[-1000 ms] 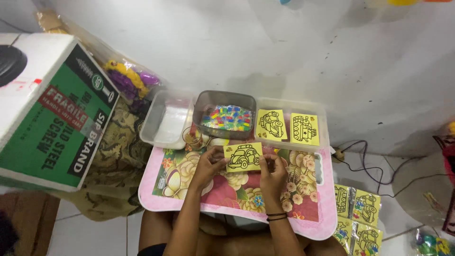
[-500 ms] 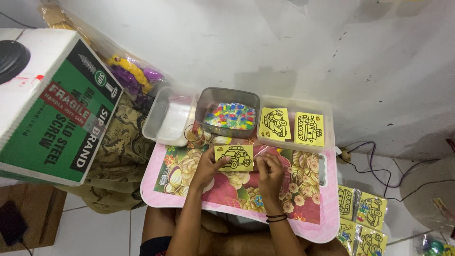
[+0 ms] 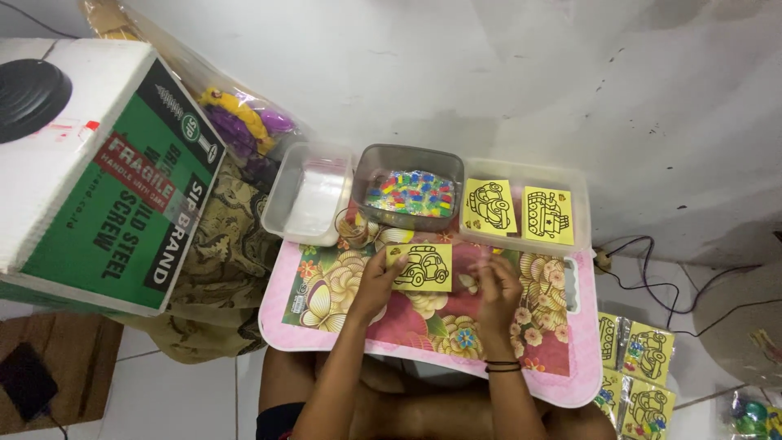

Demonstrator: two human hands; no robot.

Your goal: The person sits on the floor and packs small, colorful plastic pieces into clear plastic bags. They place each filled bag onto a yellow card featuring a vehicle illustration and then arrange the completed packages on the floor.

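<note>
A yellow card with a black car outline (image 3: pixel 422 267) lies on a pink floral lap table (image 3: pixel 326 326). My left hand (image 3: pixel 376 285) grips the card's left edge. To the right of the card, my right hand (image 3: pixel 497 289) rests on the table with fingers curled; whether it holds anything small I cannot tell. Black bands circle my right wrist.
Behind the table stand three clear tubs: one with plastic bags (image 3: pixel 309 195), one with small coloured pieces (image 3: pixel 410 191), one with two yellow vehicle cards (image 3: pixel 521 210). A large green-and-white carton (image 3: pixel 98 179) sits left. Bagged yellow cards (image 3: pixel 643 367) and cables lie on the floor right.
The view has shifted slightly. My right hand has come off the card's right edge and now sits beside it. My left hand keeps its hold.
</note>
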